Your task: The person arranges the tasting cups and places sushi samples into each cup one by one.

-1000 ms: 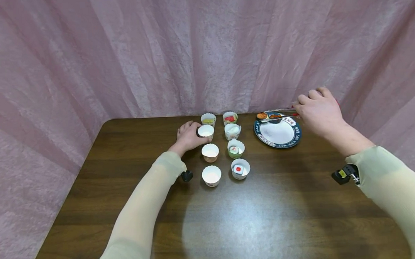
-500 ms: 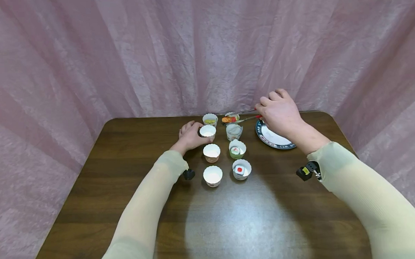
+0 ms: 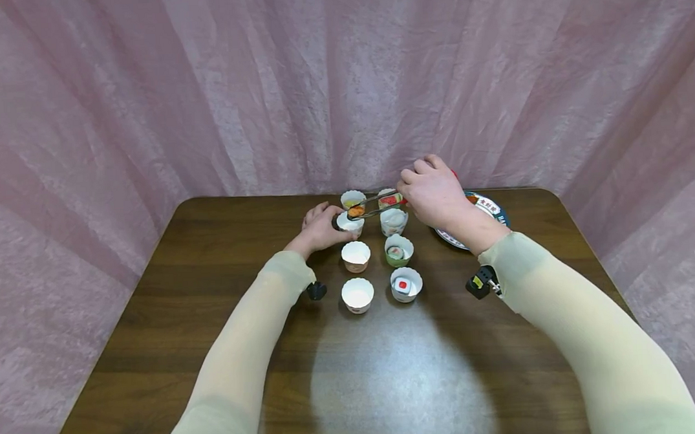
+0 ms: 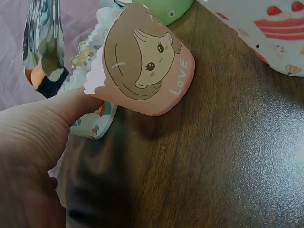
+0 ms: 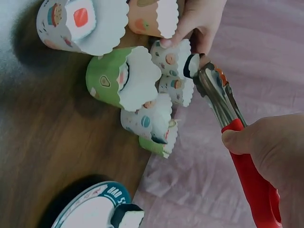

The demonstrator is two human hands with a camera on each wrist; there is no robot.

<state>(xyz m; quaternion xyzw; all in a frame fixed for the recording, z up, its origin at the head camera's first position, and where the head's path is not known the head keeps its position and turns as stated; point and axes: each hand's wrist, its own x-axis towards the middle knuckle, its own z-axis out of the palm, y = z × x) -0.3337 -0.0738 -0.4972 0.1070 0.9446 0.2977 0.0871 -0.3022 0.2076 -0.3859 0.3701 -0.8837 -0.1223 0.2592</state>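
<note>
My left hand (image 3: 319, 230) holds a white paper baking cup (image 3: 352, 230), the second from the back in the left row, with its thumb in front. In my right hand (image 3: 436, 197) is a pair of red-handled metal tongs (image 5: 251, 180). Their tips pinch a small sushi piece (image 3: 356, 211) with orange on top and a dark wrap, at the rim of that cup. The front two cups in the left row, a brown one (image 3: 356, 260) and a white one (image 3: 358, 299), look empty inside.
Beside them, the right row has a green cup (image 3: 398, 259) and a white cup (image 3: 406, 293), each holding a sushi piece. Partly behind my right arm lies a blue-rimmed plate (image 3: 495, 208) with sushi on it. A pink curtain (image 3: 341, 81) hangs behind the table.
My right hand has moved left from above the plate, carrying the tongs and sushi piece over the right row to the held cup. My left hand has stayed at the cup.
</note>
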